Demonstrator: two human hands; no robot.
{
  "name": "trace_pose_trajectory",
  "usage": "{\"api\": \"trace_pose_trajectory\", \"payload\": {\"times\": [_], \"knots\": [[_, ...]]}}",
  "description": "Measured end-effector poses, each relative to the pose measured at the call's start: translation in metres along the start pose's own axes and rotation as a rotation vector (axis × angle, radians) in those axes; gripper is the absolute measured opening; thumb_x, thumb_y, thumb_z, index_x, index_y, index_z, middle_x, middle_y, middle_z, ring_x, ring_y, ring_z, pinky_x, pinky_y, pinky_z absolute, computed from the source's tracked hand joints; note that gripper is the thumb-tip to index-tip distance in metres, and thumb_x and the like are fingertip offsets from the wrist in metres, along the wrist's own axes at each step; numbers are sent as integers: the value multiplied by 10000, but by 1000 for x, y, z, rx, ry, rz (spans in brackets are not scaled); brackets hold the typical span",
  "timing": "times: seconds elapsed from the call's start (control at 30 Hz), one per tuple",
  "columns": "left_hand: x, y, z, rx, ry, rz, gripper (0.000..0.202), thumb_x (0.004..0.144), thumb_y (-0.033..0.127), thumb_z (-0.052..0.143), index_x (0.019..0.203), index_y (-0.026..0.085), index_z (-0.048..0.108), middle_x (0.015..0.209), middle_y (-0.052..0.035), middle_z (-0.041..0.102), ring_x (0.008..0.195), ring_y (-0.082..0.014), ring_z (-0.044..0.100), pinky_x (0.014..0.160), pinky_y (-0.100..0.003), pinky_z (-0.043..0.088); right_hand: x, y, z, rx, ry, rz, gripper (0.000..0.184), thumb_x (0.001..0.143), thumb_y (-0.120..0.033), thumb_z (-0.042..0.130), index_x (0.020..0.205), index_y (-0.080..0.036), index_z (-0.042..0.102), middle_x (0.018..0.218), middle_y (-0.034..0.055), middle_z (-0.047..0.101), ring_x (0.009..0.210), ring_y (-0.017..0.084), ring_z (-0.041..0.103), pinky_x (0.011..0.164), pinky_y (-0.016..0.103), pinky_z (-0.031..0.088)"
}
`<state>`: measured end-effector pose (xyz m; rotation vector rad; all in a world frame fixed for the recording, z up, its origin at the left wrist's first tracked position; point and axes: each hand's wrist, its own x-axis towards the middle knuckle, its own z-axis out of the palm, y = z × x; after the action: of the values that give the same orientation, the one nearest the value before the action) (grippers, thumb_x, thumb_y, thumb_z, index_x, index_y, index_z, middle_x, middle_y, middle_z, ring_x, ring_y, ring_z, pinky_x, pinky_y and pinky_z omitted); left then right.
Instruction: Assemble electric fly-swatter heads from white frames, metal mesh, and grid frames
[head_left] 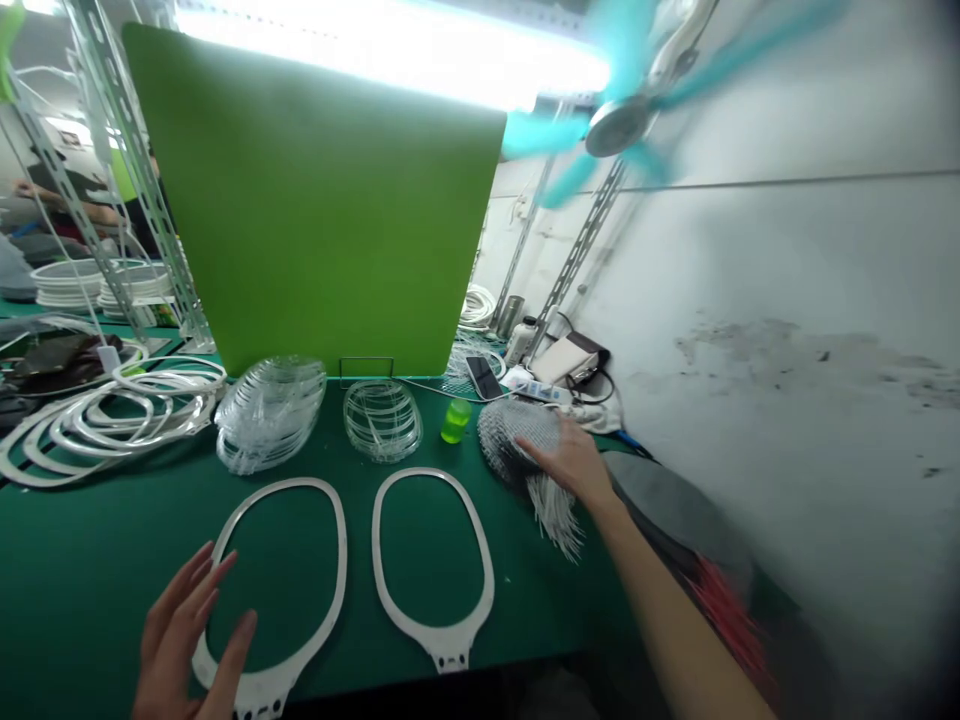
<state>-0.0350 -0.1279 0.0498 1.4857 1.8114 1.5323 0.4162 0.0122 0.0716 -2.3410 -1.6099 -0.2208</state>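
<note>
Green work mat [90,560] carries everything I can see from here, and along its left edge lies a loose heap of white plastic coils [97,430]. Near the front edge, the left hand [191,635] is wide open, its fingers [191,590] spread and curved over the lower end of a white oval frame [343,570]. Nothing is gripped, and I cannot tell whether the fingertips touch the frame or just hover above it. Toward the back edge, in front of an upright green board [315,200], sits a stack of clear plastic ovals [270,415], then a smaller bundle of clear rings [382,420]. A second white oval frame [375,545] lies flat just right of the first, not touching it. Farther back stands a small translucent green bottle [456,420]; I cannot make out what is inside. Near the right edge, the right hand [574,462] rests open, its fingers [544,452] extended flat on a grey mesh bundle [510,440] with white strands trailing from it, touching it without closing around it.
</note>
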Motion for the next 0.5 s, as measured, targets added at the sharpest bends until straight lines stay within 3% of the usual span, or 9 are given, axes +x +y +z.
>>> {"api": "trace_pose_trajectory", "payload": {"times": [0.07,0.13,0.27,0.37,0.5], "knots": [[-2,4,2,-24,-33,14,398,867,543,573,1208,349,641,1464,-24,493,1364,-362,458,1094,-578,448,3,0,4,-24,-145,-17,1071,763,-778,543,1518,-52,320,1488,224,470,1315,387,485,1088,457,360],[-4,6,3,-29,-54,-10,370,884,530,560,1209,371,636,1473,-17,481,1368,-361,451,1101,-596,432,1,-2,7,-59,-211,-38,1052,743,-757,594,1501,-59,378,1421,226,543,1232,408,553,1035,468,408],[-5,3,3,-13,-71,-69,384,890,558,542,1212,377,645,1475,-15,479,1365,-368,453,1109,-613,415,-2,-5,7,-69,-172,-94,1017,785,-729,570,1515,-56,355,1447,222,517,1282,392,516,1008,440,438],[-5,-2,3,-14,-87,-78,398,864,593,562,1193,395,667,1445,-18,509,1355,-379,466,1071,-605,462,1,-7,5,-9,-212,-55,1034,816,-762,489,1538,-45,302,1505,219,453,1323,377,489,1024,425,434],[-7,3,3,-53,-91,-88,386,865,571,563,1207,419,659,1456,-12,500,1378,-377,441,1083,-611,448,11,-9,3,-6,-235,-15,983,818,-742,499,1521,-69,356,1447,219,519,1261,384,547,963,435,472]]}}
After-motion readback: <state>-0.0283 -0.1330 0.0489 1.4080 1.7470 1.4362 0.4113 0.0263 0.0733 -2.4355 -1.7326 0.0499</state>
